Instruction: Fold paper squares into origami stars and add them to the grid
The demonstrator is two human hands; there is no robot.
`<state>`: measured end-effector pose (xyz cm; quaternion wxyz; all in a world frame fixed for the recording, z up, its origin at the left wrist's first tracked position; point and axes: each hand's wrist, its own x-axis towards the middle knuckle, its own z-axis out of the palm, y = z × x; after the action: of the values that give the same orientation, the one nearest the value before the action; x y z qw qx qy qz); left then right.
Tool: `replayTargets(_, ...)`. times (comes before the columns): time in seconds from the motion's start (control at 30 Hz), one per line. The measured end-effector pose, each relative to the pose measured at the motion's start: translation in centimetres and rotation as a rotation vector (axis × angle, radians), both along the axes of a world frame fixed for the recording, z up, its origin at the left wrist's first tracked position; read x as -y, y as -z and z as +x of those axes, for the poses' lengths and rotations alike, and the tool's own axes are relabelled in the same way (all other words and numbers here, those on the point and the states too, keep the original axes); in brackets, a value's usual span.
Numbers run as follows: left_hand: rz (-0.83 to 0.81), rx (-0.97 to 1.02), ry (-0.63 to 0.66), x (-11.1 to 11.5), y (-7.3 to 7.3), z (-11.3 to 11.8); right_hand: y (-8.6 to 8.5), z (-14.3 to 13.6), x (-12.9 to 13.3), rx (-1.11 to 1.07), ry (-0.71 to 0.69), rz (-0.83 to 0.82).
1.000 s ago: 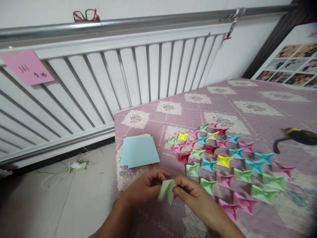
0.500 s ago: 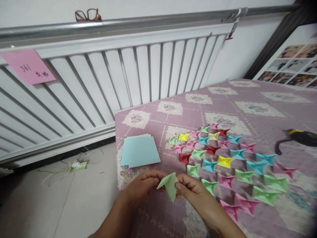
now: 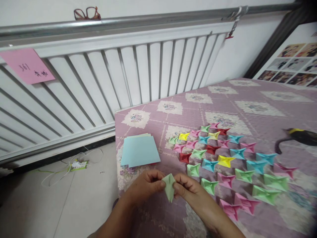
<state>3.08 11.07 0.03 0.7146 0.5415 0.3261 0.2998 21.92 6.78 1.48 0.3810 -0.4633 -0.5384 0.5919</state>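
Observation:
A small folded piece of light green paper (image 3: 169, 187) is held upright between both hands, a narrow diamond in outline. My left hand (image 3: 149, 185) pinches its left edge with thumb and fingers. On the opposite edge, my right hand (image 3: 187, 187) grips it in the same way. Just beyond my left hand lies a stack of square paper with a light blue sheet (image 3: 140, 151) on top. Several folded paper shapes in green, pink, blue, red and yellow stand in rows to the right, among them a yellow one (image 3: 225, 161).
A purple patterned cloth (image 3: 153, 127) covers the table. Behind it runs a white radiator (image 3: 143, 72) with a pink note (image 3: 28, 66) and a metal pipe above, where glasses (image 3: 87, 13) rest. A black object (image 3: 303, 136) lies at the right.
The light green paper has gone from a spread, two-winged shape to a narrower diamond. My left thumb has moved right onto its edge.

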Motion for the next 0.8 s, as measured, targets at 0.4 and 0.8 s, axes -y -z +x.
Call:
replayTargets(0.4, 0.039, 0.020, -0.133, 0.0, -0.1, 0.6, 0.9, -0.3, -0.6, 0.205, 0.148, 0.073)
replayTargets(0.8, 0.089, -0.210, -0.218, 0.4, 0.5, 1.6, 1.5, -0.9, -0.7, 0.331, 0.290, 0.211)
